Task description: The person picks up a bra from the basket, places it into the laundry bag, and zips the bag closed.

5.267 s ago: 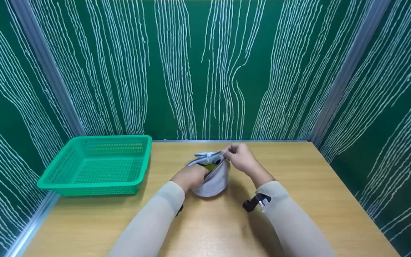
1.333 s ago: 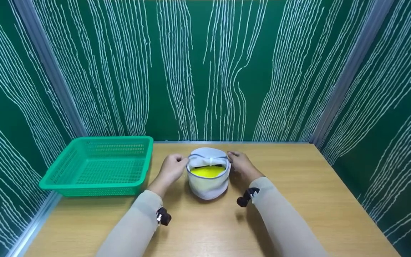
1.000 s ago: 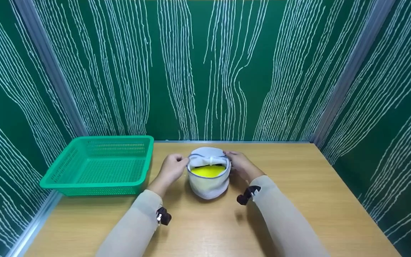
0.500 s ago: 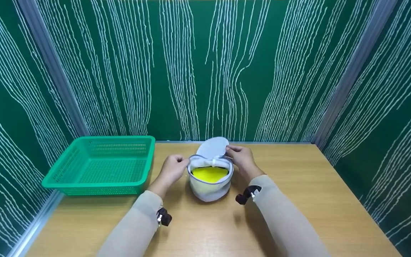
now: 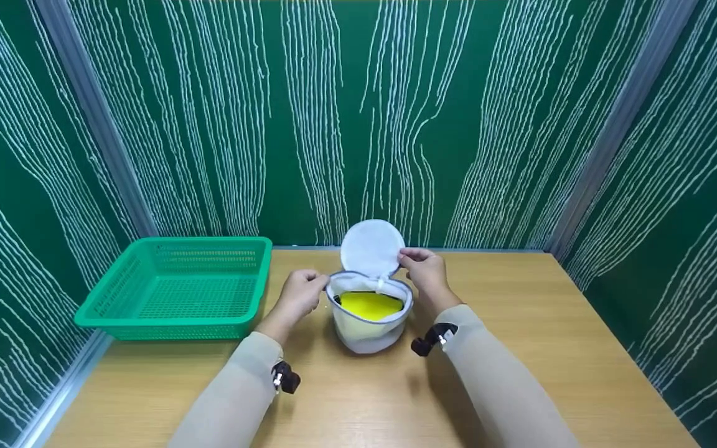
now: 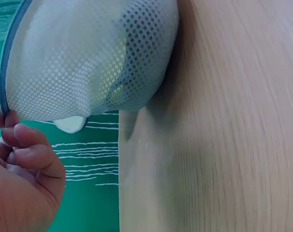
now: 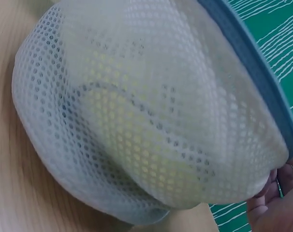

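A white mesh laundry bag (image 5: 371, 339) with a blue-grey rim stands on the table. Its round lid (image 5: 372, 247) is raised at the back. Inside lies a bright yellow thing (image 5: 371, 305) with a dark edge; its kind does not show, and its lower part is seen only faintly through the mesh (image 7: 137, 140). My left hand (image 5: 299, 295) pinches the rim at the left, as the left wrist view also shows, with the other fingers (image 6: 37, 157) curled. At the right my right hand (image 5: 426, 274) pinches the lid's edge between thumb and fingers.
To the left of the bag a green plastic basket (image 5: 175, 323) stands on the wooden table (image 5: 358, 398). Green walls (image 5: 358, 124) with white wavy lines close off the back and both sides. Each sleeve carries a small black wrist camera (image 5: 287, 378).
Earlier my left hand was inside the bag; it now pinches the rim. My right hand has raised the lid from lying folded low behind the opening to standing upright. The bag shifted slightly right.
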